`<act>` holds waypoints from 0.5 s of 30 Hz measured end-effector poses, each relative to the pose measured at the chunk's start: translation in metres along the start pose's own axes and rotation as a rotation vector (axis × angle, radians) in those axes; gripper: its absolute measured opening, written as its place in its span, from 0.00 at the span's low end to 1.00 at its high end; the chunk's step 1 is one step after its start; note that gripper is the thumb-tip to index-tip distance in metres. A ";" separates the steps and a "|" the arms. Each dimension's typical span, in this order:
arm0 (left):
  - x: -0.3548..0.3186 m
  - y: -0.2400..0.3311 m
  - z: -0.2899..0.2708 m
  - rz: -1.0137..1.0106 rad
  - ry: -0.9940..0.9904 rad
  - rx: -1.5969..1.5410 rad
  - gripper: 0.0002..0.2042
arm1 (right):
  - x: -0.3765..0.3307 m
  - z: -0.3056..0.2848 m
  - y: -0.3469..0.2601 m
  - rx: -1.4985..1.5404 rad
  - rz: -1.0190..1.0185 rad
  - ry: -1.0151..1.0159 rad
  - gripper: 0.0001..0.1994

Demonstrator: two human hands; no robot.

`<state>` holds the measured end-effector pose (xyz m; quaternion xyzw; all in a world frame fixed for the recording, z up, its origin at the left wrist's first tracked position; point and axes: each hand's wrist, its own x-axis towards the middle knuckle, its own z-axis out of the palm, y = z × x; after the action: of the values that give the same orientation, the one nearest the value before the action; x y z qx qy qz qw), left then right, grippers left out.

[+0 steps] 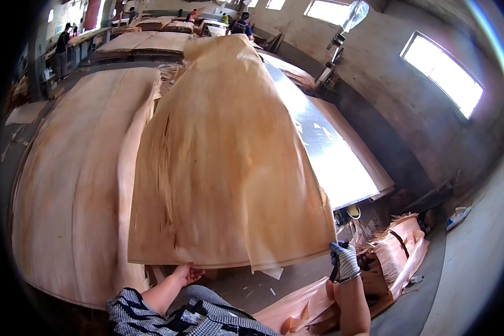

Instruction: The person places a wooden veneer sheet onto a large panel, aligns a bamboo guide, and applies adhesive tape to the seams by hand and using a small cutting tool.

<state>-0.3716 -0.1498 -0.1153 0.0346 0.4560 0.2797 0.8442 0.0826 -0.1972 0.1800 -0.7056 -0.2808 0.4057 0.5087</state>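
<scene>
Landmark: the shiny metal plate [341, 162]. The big brown wood sheet [224, 157] is left of the plate, covering part of its left side, near edge toward me, narrowing in view toward the far end. My right hand [344, 262], in a striped glove, is just beyond the plate's near end; fingers bent closed, grasping the sheet's near right corner. My left hand [186, 274], bare, is farther left of the plate, at the sheet's near edge, palm turned up. Those fingers are half curled, loosely spaced, thumb touching the edge; can't tell if they really pinch it. Sheet has splits down its left part and an uneven near edge. Left of the plate, past the sheet: a pale wood stack [67, 179]. Near side of the plate, to the right: torn wood scraps [400, 252]. Beyond the plate's far end: a co-worker [242, 27], hands hidden. Window [442, 73] right of the plate, on the wall [375, 78].
</scene>
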 end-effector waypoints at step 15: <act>0.171 0.018 0.326 0.167 -0.149 -0.325 0.08 | 0.286 -0.177 -0.106 -0.086 -0.190 0.017 0.06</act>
<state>-0.0496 0.0158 -0.0486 -0.0440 0.3363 0.4152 0.8441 0.3831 -0.0185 0.2251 -0.7002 -0.3593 0.3372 0.5167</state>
